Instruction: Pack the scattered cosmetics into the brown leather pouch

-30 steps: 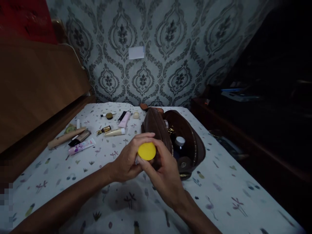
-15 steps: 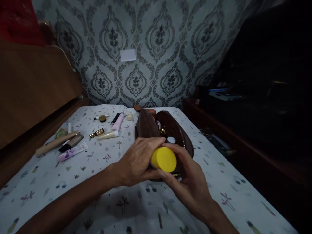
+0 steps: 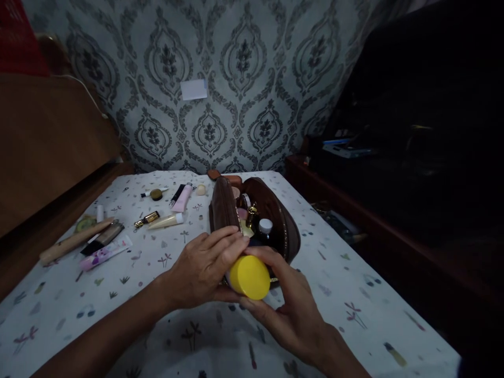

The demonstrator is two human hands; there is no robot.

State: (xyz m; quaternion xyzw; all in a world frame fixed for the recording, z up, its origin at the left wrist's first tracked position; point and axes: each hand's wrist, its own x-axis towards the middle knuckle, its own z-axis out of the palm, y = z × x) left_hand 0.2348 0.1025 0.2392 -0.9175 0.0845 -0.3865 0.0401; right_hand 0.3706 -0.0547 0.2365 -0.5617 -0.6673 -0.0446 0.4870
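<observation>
Both my hands hold a container with a round yellow lid [image 3: 249, 276] just in front of an open brown pouch [image 3: 289, 231]. My left hand [image 3: 200, 268] wraps its fingers over the container's top and left side. My right hand [image 3: 291, 310] cups it from below and the right, fingers curled round the lid. The container's body is mostly hidden by my fingers. Inside the pouch stand a dark bottle with a white cap [image 3: 265, 226] and several small items.
The pouch lies on a white patterned cloth [image 3: 354, 294]. At the left lie a pink tube [image 3: 182, 197], a cream tube [image 3: 166, 221], a gold-capped vial [image 3: 146, 219], a pink-and-white tube [image 3: 105, 252] and a long tan stick [image 3: 74, 240]. A dark wooden edge [image 3: 354, 220] runs along the right.
My hands with the yellow-lidded container have dropped slightly lower and nearer to me, in front of the pouch's mouth. The view has shifted right, so everything sits further left.
</observation>
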